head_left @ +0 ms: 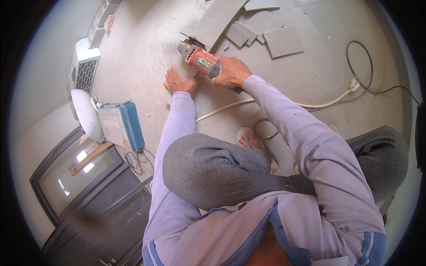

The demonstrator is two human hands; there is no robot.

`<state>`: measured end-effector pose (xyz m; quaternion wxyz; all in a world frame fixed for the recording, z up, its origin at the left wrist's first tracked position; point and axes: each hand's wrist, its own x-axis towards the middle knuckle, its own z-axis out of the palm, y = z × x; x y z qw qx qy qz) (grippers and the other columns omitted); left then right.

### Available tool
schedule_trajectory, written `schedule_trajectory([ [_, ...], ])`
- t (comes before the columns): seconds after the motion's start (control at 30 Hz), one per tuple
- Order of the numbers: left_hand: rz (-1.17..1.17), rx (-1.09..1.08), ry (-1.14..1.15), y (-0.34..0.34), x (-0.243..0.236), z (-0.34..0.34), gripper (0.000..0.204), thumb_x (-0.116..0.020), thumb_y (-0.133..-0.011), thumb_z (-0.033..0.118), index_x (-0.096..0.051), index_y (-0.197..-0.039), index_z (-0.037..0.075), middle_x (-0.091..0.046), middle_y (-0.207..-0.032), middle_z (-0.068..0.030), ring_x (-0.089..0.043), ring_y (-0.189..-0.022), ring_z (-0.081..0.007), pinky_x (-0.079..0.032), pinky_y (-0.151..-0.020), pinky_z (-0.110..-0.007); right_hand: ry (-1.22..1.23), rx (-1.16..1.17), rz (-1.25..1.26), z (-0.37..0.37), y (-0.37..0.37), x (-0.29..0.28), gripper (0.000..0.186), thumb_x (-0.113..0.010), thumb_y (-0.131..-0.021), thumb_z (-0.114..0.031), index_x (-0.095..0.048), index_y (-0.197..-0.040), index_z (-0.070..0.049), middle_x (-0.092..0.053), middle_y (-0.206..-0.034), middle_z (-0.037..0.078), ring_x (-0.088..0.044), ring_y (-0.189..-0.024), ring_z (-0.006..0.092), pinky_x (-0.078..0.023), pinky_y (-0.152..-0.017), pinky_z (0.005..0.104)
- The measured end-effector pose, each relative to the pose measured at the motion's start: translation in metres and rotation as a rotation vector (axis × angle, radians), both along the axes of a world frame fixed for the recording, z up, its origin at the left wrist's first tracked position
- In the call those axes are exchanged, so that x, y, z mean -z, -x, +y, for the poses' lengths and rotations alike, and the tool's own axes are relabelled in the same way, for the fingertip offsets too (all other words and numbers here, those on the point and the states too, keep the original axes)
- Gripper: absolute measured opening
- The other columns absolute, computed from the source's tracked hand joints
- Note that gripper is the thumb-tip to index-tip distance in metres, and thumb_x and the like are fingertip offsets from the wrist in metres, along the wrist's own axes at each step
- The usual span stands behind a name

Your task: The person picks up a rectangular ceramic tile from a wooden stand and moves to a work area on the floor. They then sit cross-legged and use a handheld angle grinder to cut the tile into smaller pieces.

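Note:
My right hand (233, 72) is wrapped round the rear of a red and black angle grinder (203, 61). The grinder's head and dark disc point away to the far left, beside the end of a long grey tile strip (217, 20) on the floor. Just left of the grinder, my left hand (181, 80) is closed on a small grey tile piece (184, 68), partly hidden by the tool and my fingers. Whether the disc touches any tile I cannot tell.
Cut tile pieces (282, 41) lie at the far right. A pale cable (230, 105) crosses the floor to a white plug connection (353, 84). Leftward stand a teal tool case (128, 126), a white rounded object (86, 114) and a dark-framed door (93, 190).

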<state>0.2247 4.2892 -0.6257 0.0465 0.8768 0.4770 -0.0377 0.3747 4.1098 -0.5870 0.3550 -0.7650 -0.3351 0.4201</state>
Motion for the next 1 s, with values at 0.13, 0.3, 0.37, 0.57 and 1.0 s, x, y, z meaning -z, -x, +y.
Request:
schedule_trajectory([
  [0.13, 0.005, 0.002, -0.012, 0.003, 0.0, -0.001, 0.12, -0.084, -0.051, 0.07, -0.044, -0.142, 0.002, -0.053, -0.138, -0.0157, -0.043, -0.134, -0.0291, -0.028, -0.112, -0.047, 0.027, -0.026, -0.01, -0.006, 0.001, -0.005, 0.077, -0.071, -0.06, -0.027, -0.058, -0.132, -0.004, -0.071, -0.098, 0.024, -0.07, -0.093, 0.0387, -0.056, -0.084, 0.0425],
  [0.3, -0.031, 0.017, -0.035, 0.005, 0.001, -0.002, 0.119, -0.084, -0.052, 0.068, -0.043, -0.142, 0.002, -0.052, -0.139, -0.0153, -0.042, -0.134, -0.029, -0.027, -0.112, -0.047, 0.079, -0.048, -0.005, -0.007, 0.0, -0.009, 0.079, -0.07, -0.059, -0.026, -0.057, -0.134, -0.004, -0.071, -0.097, 0.024, -0.07, -0.092, 0.0388, -0.056, -0.084, 0.0426],
  [0.37, -0.029, 0.013, -0.026, 0.005, 0.0, -0.002, 0.119, -0.084, -0.052, 0.068, -0.043, -0.142, 0.002, -0.052, -0.139, -0.0153, -0.042, -0.134, -0.029, -0.027, -0.112, -0.047, 0.032, -0.022, 0.016, -0.008, 0.0, -0.009, 0.067, -0.074, -0.059, -0.03, -0.06, -0.116, 0.001, -0.069, -0.098, 0.027, -0.068, -0.093, 0.0409, -0.054, -0.083, 0.0437],
  [0.57, -0.031, 0.026, -0.045, 0.003, 0.002, -0.003, 0.121, -0.083, -0.052, 0.069, -0.042, -0.143, 0.002, -0.052, -0.139, -0.0157, -0.042, -0.134, -0.0294, -0.027, -0.112, -0.047, 0.023, -0.019, 0.031, -0.004, -0.001, -0.001, 0.063, -0.076, -0.059, -0.032, -0.061, -0.108, 0.004, -0.069, -0.099, 0.028, -0.068, -0.093, 0.0414, -0.054, -0.083, 0.0445],
  [1.0, 0.002, 0.0, 0.008, 0.0, -0.002, -0.001, 0.116, -0.083, -0.053, 0.069, -0.046, -0.141, 0.002, -0.054, -0.135, -0.0154, -0.045, -0.132, -0.0296, -0.029, -0.111, -0.047, 0.04, -0.023, 0.034, -0.018, 0.002, 0.001, 0.065, -0.077, -0.058, -0.032, -0.06, -0.111, 0.004, -0.069, -0.1, 0.028, -0.068, -0.094, 0.0414, -0.053, -0.084, 0.0445],
])
